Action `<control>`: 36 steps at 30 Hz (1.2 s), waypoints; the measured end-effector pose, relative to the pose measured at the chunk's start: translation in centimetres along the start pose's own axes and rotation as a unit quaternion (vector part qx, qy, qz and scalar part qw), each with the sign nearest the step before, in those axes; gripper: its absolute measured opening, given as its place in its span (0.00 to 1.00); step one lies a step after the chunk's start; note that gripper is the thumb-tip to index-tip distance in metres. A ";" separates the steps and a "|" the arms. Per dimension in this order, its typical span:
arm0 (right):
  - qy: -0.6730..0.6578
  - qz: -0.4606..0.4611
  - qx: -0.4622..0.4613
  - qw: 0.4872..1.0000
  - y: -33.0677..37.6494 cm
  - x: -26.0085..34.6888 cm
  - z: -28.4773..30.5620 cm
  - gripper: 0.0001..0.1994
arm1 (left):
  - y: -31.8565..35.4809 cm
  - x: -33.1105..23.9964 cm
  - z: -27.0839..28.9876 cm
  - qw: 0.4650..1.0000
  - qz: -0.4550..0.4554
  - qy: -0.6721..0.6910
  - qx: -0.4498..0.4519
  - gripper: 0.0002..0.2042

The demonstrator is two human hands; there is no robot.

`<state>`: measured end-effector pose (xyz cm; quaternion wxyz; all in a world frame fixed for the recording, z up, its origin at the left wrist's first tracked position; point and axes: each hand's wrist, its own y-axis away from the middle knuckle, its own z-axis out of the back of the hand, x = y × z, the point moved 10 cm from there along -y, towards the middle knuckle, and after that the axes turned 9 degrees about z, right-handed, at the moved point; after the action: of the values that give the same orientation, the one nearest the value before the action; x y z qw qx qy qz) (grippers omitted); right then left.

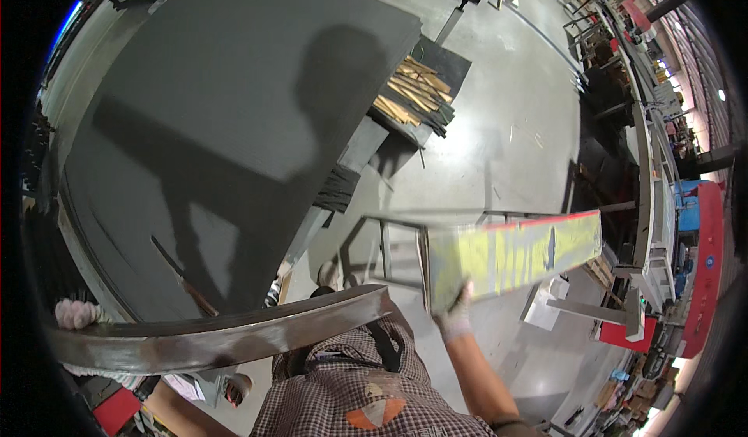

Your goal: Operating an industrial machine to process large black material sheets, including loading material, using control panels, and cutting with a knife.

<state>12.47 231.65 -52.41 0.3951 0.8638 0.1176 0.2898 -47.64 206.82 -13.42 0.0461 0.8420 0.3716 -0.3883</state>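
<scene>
My left hand, in a pale knitted glove, is closed round the far left end of a long, dark brown bar with worn, scuffed sides. The bar lies across in front of my body, beside the near edge of a large dark grey sheet. My right hand, also gloved, grips the near end of a long bench-like piece, its face smeared yellow-green and its edge red. My thumb shows on that face; the other fingers are hidden behind it. A knife with a wooden handle rests on the sheet.
A bundle of light wooden strips and dark strips lies beside the sheet's right edge. Grey metal framing stands on the floor behind the bench-like piece. A white stand with a red base is at the right, near long racks.
</scene>
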 end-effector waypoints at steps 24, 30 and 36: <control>0.613 0.007 0.582 0.534 -5.3 13.7 -50.4 0.43 | -28.0 55.1 -27.2 0.953 0.289 0.092 -0.005 0.39; 0.592 -0.104 0.606 0.522 -10.8 12.2 -58.6 0.52 | -33.9 62.2 -25.8 0.953 0.302 -0.016 -0.027 0.39; 0.615 -0.023 0.584 0.530 -19.9 12.5 -66.5 0.55 | -46.1 58.9 -24.4 0.840 0.152 -0.519 0.036 0.32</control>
<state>-16.40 291.07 -27.65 -0.3606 0.5075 0.4942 0.6068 -38.16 283.69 -27.26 0.2602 0.5641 0.1468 -0.7698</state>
